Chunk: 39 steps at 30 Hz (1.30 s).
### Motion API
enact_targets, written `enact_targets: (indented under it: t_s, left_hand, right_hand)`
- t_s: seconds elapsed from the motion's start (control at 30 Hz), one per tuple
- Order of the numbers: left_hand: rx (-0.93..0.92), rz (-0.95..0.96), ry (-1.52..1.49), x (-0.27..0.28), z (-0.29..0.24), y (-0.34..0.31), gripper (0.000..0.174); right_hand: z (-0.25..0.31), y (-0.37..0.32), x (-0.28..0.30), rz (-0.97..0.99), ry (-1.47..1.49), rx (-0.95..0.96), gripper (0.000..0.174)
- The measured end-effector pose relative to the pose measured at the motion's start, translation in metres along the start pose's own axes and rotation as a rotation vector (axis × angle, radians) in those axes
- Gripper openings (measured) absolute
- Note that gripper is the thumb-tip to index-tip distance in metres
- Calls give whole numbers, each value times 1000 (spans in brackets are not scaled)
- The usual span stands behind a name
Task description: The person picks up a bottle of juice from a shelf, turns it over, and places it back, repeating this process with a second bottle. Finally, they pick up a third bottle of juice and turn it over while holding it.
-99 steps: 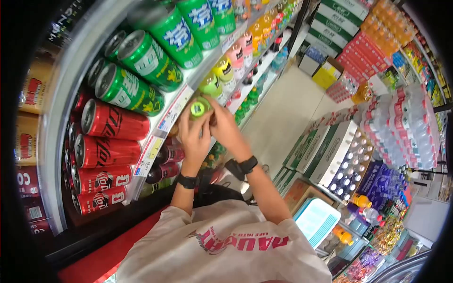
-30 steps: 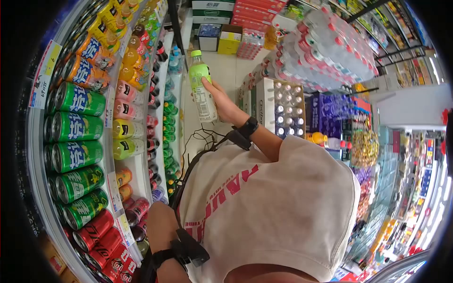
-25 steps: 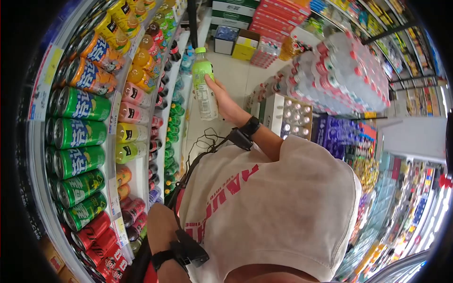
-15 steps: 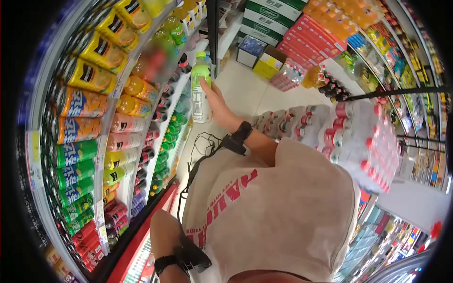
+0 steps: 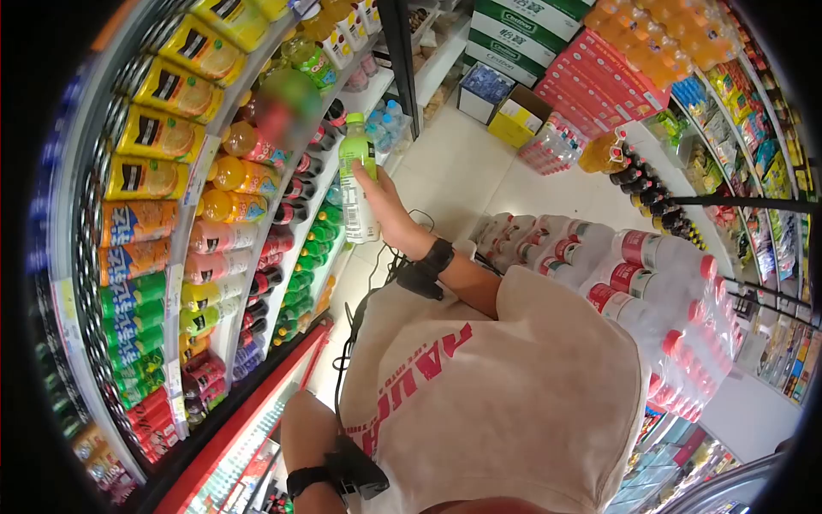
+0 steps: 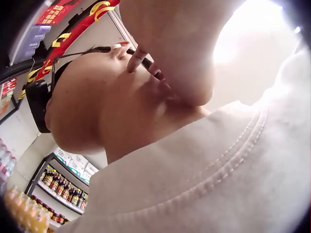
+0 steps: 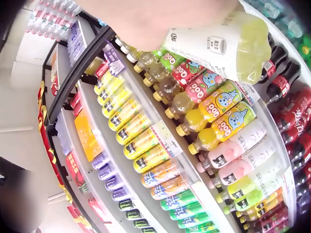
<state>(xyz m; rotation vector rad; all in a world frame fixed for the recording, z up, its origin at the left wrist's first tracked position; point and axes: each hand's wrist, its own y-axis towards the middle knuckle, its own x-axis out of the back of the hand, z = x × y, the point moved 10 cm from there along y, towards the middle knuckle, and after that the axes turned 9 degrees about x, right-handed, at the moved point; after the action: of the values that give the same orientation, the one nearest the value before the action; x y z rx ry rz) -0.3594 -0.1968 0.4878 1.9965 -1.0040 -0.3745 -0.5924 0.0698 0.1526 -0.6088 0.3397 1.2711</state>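
A bottle [image 5: 356,201] with a bright green cap and a green-and-white label stands nearly upright in the head view. My right hand [image 5: 390,210] grips it around the label. In the right wrist view the same hand [image 7: 165,19] is blurred at the top, and the bottle's clear, pale yellow-green base [image 7: 253,48] points right. My left arm is bent up, its forearm [image 5: 310,428] low in the head view. The left hand [image 6: 170,39] is up at the face in the left wrist view, fingers beside a thin black frame; I cannot tell whether they hold it.
A drinks shelf [image 5: 184,334] with cans and bottles in rows runs along the left. Wrapped packs of water bottles [image 5: 642,283] are stacked at the right. Cartons [image 5: 514,38] stand at the back on the pale floor [image 5: 462,171], and a black cable [image 5: 377,265] trails nearby.
At first both hands were at the bottle beside the shelf. Since then the left hand has gone up to the face, while the right holds the bottle out. The head view has swung along the aisle.
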Motion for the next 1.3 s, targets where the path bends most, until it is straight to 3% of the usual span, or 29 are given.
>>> enact_targets:
  t_s: [0.17, 0.53, 0.73, 0.87, 0.97, 1.03, 1.1, 1.2, 1.3]
  left_hand:
    - [-8, -91, 22, 43, -9, -11, 19]
    - [10, -363, 104, 186, -17, -53, 23]
    - [35, -544, 250, 273, -36, -86, 26]
    - [110, -589, 343, 302, -37, -86, 27]
    - [316, -558, 388, 284, 9, -46, 22]
    - [648, -231, 300, 275, 68, -61, 27]
    - [881, 101, 222, 256, 126, -83, 46]
    - [624, 126, 364, 231, 164, -117, 65]
    - [798, 239, 233, 203, 203, -143, 80]
  right_hand:
    - [-11, -25, -47, 183, -54, -115, 56]
    - [-99, -122, -148, 683, -349, -415, 54]
    - [-140, -166, -181, 860, -627, -440, 75]
    - [-134, -205, -223, 990, -783, -391, 85]
    - [-146, -226, -246, 1054, -796, -363, 84]
    - [-153, -240, -261, 1050, -789, -334, 79]
    - [-160, -249, -272, 1062, -792, -316, 74]
    - [-170, -268, -290, 1054, -766, -318, 66]
    - [-174, -278, -299, 1032, -686, -308, 61]
